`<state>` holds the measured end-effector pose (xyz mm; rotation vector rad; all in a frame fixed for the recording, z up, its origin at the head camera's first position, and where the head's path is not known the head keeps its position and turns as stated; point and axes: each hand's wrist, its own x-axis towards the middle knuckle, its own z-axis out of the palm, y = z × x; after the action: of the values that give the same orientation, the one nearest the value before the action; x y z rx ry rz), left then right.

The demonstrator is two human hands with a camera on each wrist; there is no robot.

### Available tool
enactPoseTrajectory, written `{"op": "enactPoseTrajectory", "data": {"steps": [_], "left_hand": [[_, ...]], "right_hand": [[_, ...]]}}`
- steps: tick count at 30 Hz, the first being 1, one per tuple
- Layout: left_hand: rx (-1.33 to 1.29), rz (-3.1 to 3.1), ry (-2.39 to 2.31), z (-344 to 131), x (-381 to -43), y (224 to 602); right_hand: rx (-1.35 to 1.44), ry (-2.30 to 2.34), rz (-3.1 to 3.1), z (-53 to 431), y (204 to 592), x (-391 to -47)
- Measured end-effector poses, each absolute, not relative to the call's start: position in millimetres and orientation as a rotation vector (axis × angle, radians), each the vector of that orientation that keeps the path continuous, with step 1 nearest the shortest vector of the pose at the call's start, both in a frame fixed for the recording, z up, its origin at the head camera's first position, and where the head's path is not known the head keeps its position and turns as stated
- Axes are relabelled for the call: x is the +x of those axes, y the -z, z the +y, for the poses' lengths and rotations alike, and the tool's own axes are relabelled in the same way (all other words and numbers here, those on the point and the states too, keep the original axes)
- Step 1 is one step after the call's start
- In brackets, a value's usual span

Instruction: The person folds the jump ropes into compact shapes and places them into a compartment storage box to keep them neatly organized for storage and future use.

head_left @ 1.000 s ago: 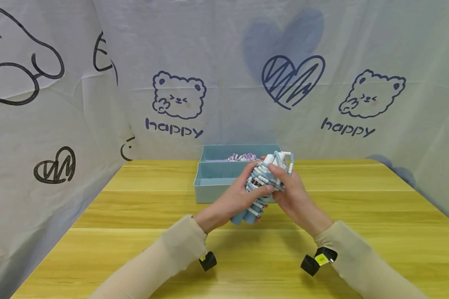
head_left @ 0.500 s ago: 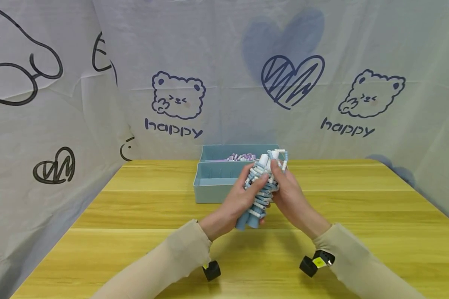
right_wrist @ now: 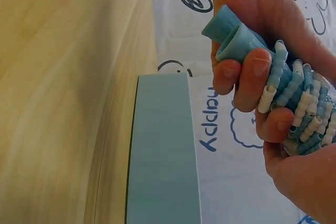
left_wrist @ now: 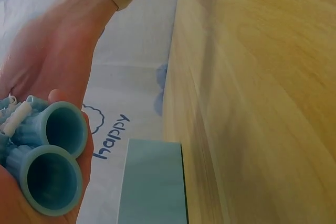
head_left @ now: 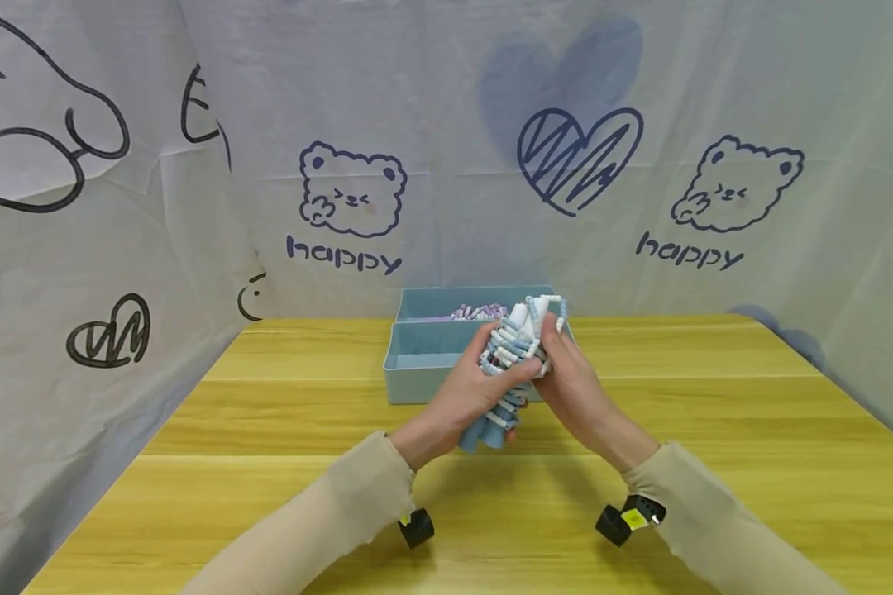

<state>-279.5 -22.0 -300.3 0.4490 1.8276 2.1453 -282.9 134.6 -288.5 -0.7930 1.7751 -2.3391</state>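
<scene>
A blue-and-white beaded jump rope (head_left: pixel 508 351) is held in both hands above the table, its cord wound round its two handles. The blue flared handle ends (right_wrist: pixel 242 43) point down toward the person, and their hollow openings face the left wrist view. My left hand (head_left: pixel 467 395) grips the bundle from the left, fingers curled beneath and thumb across the beads. From the right, my right hand (head_left: pixel 582 392) holds the upper part, with its thumb beside the white handle tips. A loop of beads sticks out above that thumb. Part of the winding is hidden by the fingers.
A pale blue box (head_left: pixel 417 386) with two compartments stands behind the hands at the back of the wooden table (head_left: pixel 298 413). In its rear compartment lies a purple-and-white beaded rope (head_left: pixel 479 312). A printed cloth (head_left: pixel 446 165) hangs behind and at the sides.
The bundle has shifted slightly left, with its bead loop, and stands a little more upright. The left thumb rose and came back down across the beads. Both hands keep hold.
</scene>
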Motion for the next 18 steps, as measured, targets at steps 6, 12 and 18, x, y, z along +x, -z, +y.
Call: {"op": "enactPoseTrajectory", "data": {"steps": [6,12,18], "left_hand": [[0.410,1.862,-2.143,-20.9,-278.4,298.8],[0.415,1.935,-2.169,-13.2,-272.6,299.4],[0.394,1.945,-2.240,-6.5,-265.7,301.0]], "right_hand": [[-0.733,2.346,1.735,132.8,287.8,-282.8],[-0.590,2.479,1.595,128.4,290.4,-280.1],[-0.559,2.482,1.639,127.5,288.9,-277.2]]}}
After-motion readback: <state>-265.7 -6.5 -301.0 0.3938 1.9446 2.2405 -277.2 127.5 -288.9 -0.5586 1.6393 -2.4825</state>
